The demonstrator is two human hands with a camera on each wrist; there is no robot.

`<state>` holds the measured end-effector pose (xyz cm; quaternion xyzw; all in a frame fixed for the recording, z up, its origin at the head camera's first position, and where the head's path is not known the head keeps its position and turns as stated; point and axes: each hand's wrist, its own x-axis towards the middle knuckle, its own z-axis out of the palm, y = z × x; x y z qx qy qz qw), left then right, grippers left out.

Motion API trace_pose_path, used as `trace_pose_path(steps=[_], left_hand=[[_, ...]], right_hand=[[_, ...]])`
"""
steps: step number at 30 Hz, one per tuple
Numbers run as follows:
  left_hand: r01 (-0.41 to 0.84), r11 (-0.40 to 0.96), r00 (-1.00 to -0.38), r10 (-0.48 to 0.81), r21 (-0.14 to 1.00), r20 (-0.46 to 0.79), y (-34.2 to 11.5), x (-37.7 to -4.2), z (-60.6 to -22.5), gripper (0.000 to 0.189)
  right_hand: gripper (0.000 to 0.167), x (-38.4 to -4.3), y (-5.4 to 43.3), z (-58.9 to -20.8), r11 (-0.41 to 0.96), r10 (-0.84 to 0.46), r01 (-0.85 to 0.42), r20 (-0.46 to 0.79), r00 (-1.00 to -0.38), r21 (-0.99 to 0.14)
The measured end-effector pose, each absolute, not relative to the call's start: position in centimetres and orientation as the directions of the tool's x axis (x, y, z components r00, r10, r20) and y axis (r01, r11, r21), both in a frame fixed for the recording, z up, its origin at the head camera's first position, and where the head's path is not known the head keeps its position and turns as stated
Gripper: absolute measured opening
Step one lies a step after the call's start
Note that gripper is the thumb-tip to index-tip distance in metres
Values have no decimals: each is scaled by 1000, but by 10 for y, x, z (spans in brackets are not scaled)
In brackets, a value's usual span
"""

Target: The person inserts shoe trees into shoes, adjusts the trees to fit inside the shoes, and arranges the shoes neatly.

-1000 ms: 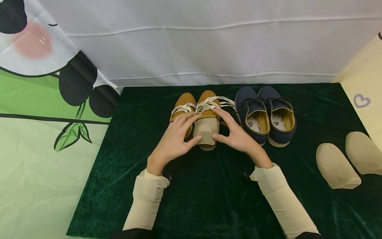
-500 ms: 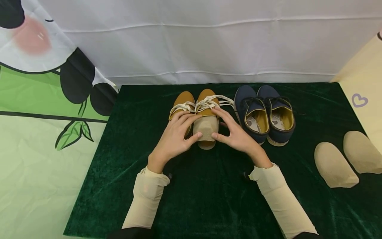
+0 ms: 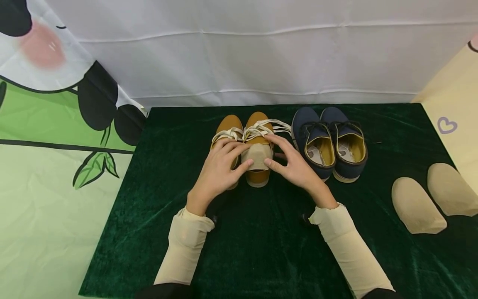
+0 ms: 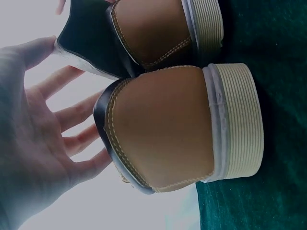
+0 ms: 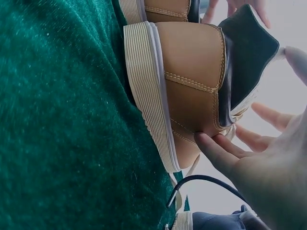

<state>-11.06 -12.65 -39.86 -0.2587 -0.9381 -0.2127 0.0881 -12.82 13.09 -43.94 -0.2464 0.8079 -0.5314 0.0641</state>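
Note:
A beige molded shoe insert (image 3: pixel 257 155) sits tilted in the opening of the right tan shoe (image 3: pixel 257 118), its rear edge raised. Both wrist views show the insert's dark side, for instance the insert (image 5: pixel 249 52) in the right one. My left hand (image 3: pixel 220 170) touches its edge with the thumb; the other fingers are spread over the left tan shoe (image 3: pixel 230 121) and the gap between the shoes. From the other side, my right hand (image 3: pixel 295 166) presses the insert with the thumb, its fingers against the shoe's side and near the white laces (image 3: pixel 257 130).
Navy lace-up shoes (image 3: pixel 308 117) stand close to my right hand, and a tan shoelace reaches toward them. Two more beige shoe inserts (image 3: pixel 418 207) lie at the right. Dark green velvet cloth (image 3: pixel 254 249) covers the surface; white cloth (image 3: pixel 242 62) hangs behind.
The insert's rear edge has moved forward and up, showing more of the shoe's heel. My thumbs have shifted slightly forward with it, while the other fingers have stayed nearly in place.

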Motion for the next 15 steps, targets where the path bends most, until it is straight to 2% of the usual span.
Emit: trace_pose_path(steps=[15], left_hand=[[518,798,-846,425,309,322,-122,-114,-400,48]], right_hand=[[63,-132,129,-442,301,-412,-328,188,-892,-895]])
